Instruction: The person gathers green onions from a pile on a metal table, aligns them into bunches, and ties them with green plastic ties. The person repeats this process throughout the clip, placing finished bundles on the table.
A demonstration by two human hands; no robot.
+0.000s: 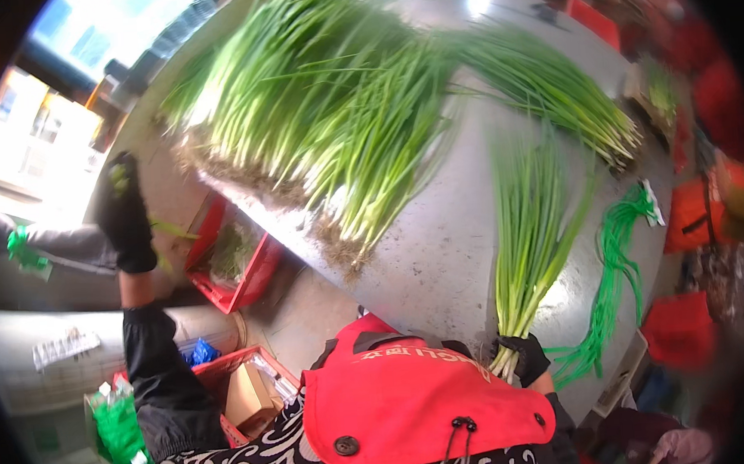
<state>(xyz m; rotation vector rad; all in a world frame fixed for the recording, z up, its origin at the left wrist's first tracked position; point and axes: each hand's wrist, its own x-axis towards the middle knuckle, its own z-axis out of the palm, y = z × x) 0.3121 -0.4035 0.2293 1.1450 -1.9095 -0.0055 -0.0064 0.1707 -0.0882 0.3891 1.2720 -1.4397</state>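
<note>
- The right hand point(523, 357), in a black glove, sits at about five o'clock in the view and is clenched around the root end of a bunch of green onions point(531, 229).
- That bunch stands nearly upright from the fist, its green tops fanning up toward one o'clock over the grey bench point(430, 254).
- The left hand point(125, 216), also black-gloved, is raised at about nine o'clock, well apart from the bench edge; a scrap of green shows at its fingertips, but motion blur hides whether it grips anything, so I cannot tell its state.
- A large heap of green onions point(320, 106) lies across the bench at about twelve o'clock, roots toward the near edge.
- A second, smaller pile point(552, 90) lies at about two o'clock.
- A hank of green ties point(612, 275) trails down the bench at about four o'clock, just beside the held bunch.
- Below the bench edge, at about eight o'clock, a red crate point(241, 276) stands on the floor, holding some greens.
- A red bib point(402, 411) covers the person's chest at six o'clock, over a black-and-white patterned top.
</note>
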